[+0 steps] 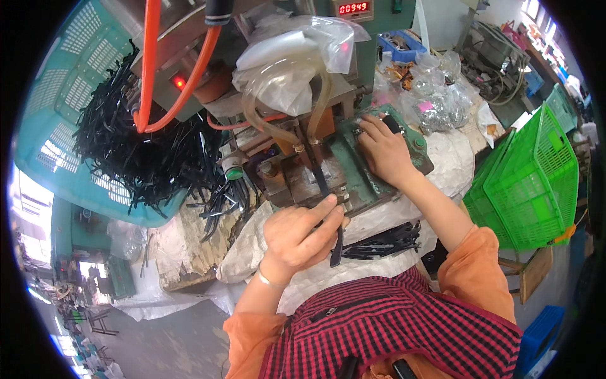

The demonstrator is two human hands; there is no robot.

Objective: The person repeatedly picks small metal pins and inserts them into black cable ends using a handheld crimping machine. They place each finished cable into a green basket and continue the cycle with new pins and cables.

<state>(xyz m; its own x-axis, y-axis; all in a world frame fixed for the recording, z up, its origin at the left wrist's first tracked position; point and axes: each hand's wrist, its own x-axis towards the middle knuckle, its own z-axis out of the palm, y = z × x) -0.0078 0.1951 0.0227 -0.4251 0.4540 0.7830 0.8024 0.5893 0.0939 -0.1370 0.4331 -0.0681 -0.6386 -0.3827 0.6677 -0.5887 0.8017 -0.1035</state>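
My left hand (302, 235) is closed with its fingertips on a black strip (322, 184). The strip runs up into the metal fixture (293, 180) of a green bench machine, and its curved lower end hangs below my fingers. On the machine's green bed (353, 151), my right hand (384, 150) lies with its fingers stretched out, close to a black grip (392, 124). What is under those fingertips is hidden. Clear tubes (255, 107) come down to the fixture from under a plastic bag (297, 57).
A turquoise basket (120, 196) with a heap of black strips (136, 151) stands at the left. More strips (385, 243) lie on the cloth before me. Near the fixture is a green button (233, 172). Orange hoses (149, 69) hang above; a green crate (530, 183) stands right.
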